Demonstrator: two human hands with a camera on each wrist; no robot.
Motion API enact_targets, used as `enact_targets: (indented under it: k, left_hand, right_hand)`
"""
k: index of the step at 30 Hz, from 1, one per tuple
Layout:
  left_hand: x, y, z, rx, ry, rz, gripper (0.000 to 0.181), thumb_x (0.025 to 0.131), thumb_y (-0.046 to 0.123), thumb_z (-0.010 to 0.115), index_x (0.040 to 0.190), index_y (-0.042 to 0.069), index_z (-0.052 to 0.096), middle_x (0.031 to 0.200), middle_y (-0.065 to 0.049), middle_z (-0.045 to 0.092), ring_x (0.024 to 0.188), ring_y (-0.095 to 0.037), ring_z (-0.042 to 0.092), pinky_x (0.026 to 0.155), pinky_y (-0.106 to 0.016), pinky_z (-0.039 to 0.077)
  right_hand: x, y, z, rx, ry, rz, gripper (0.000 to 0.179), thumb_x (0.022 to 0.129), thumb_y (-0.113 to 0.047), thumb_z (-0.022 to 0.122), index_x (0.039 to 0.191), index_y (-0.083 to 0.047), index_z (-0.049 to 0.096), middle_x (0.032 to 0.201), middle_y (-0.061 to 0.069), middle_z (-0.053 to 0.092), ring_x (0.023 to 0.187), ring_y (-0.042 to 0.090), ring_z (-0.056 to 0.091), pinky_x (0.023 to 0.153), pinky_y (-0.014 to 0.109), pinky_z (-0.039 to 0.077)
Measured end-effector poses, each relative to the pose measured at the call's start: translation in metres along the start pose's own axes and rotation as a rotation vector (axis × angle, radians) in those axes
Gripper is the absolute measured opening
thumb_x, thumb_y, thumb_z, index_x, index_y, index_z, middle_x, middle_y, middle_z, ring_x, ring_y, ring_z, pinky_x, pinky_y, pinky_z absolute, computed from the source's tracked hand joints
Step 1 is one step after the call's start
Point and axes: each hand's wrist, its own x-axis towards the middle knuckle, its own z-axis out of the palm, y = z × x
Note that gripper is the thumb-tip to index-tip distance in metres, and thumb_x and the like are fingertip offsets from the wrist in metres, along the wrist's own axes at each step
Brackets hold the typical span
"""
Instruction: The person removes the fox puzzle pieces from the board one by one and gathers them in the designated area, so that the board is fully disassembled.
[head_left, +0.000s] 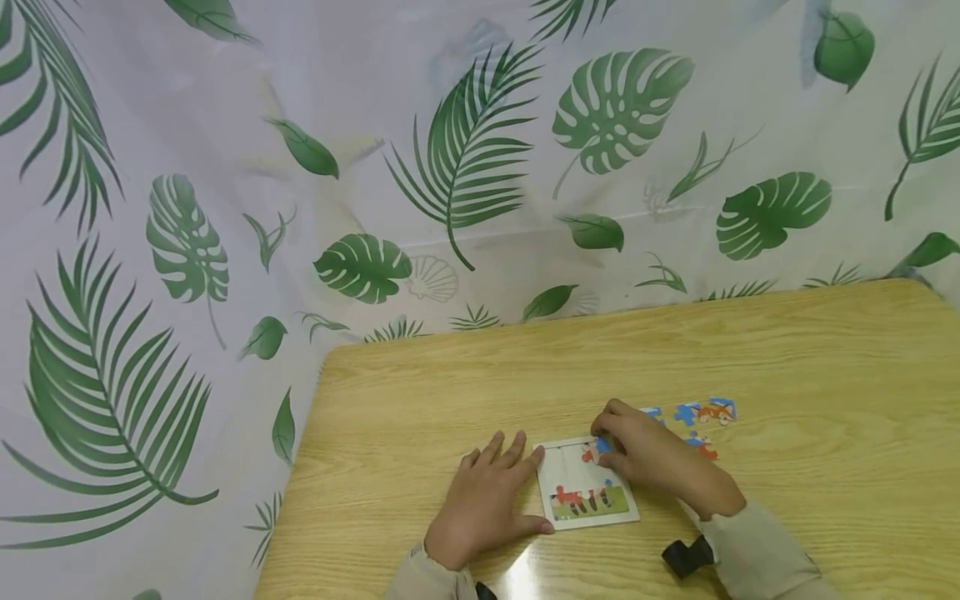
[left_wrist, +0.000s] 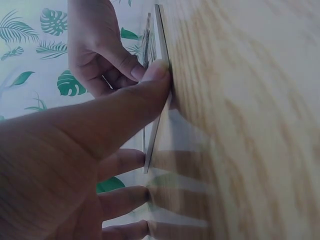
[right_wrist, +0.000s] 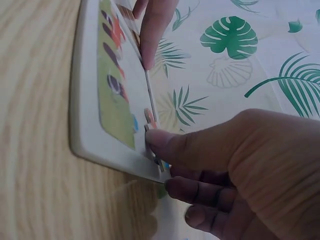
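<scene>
A white-framed jigsaw board (head_left: 592, 523) lies on the table. Assembled pieces (head_left: 592, 502) with green ground and dark legs fill its lower part; the rest of its inside is mostly bare white. My left hand (head_left: 487, 500) rests at the board's left side, fingers spread, its thumb at the near corner and its index finger at the far corner. Between thumb and fingers, my right hand (head_left: 645, 450) pinches a puzzle piece (head_left: 588, 454) with red and blue on it, over the board's upper right. In the right wrist view, the thumb covers part of this puzzle piece (right_wrist: 150, 119).
Right of the board, partly behind my right hand, lie several loose puzzle pieces (head_left: 716, 410) in blue, orange and red. The wooden table (head_left: 420, 392) meets a leaf-printed sheet (head_left: 480, 250) at its back and left. A black wrist strap part (head_left: 686, 557) shows at my right sleeve.
</scene>
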Motion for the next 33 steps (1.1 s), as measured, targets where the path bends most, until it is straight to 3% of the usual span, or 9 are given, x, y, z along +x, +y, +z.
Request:
enact_targets:
  k: [11, 20, 27, 33]
  left_hand:
    - [0.0, 0.002, -0.002, 0.007, 0.006, -0.002, 0.093, 0.082, 0.066, 0.076, 0.158, 0.021, 0.046, 0.163, -0.011, 0.037, 0.15, -0.038, 0.034, 0.113, -0.061, 0.038]
    - [0.0, 0.002, -0.001, 0.002, -0.006, -0.009, 0.093, 0.083, 0.066, 0.075, 0.159, 0.022, 0.044, 0.164, -0.011, 0.036, 0.151, -0.038, 0.033, 0.113, -0.062, 0.037]
    - [0.0, 0.002, 0.0, 0.01, -0.004, 0.003, 0.094, 0.083, 0.066, 0.075, 0.159, 0.021, 0.044, 0.164, -0.011, 0.036, 0.151, -0.038, 0.033, 0.113, -0.062, 0.037]
    - [0.001, 0.002, 0.001, 0.0, -0.007, 0.001, 0.095, 0.082, 0.065, 0.076, 0.159, 0.022, 0.043, 0.165, -0.011, 0.034, 0.151, -0.039, 0.032, 0.113, -0.063, 0.036]
  right_hand:
    - [0.0, -0.002, 0.0, -0.035, 0.026, 0.045, 0.024, 0.088, -0.011, 0.084, 0.096, -0.012, 0.061, 0.093, -0.004, 0.052, 0.074, 0.009, 0.048, 0.063, 0.026, 0.046]
    - [-0.003, 0.0, -0.006, 0.108, 0.012, -0.005, 0.02, 0.095, -0.002, 0.073, 0.091, -0.015, 0.058, 0.076, -0.01, 0.051, 0.066, 0.006, 0.046, 0.057, 0.025, 0.042]
    - [-0.021, 0.02, -0.022, 0.229, 0.098, -0.058, 0.011, 0.098, -0.002, 0.069, 0.096, -0.01, 0.061, 0.076, -0.005, 0.057, 0.064, 0.005, 0.049, 0.055, 0.025, 0.045]
    - [-0.038, 0.039, -0.042, 0.223, 0.211, -0.045, 0.019, 0.093, 0.006, 0.071, 0.097, -0.01, 0.061, 0.079, -0.003, 0.059, 0.062, 0.005, 0.049, 0.052, 0.023, 0.044]
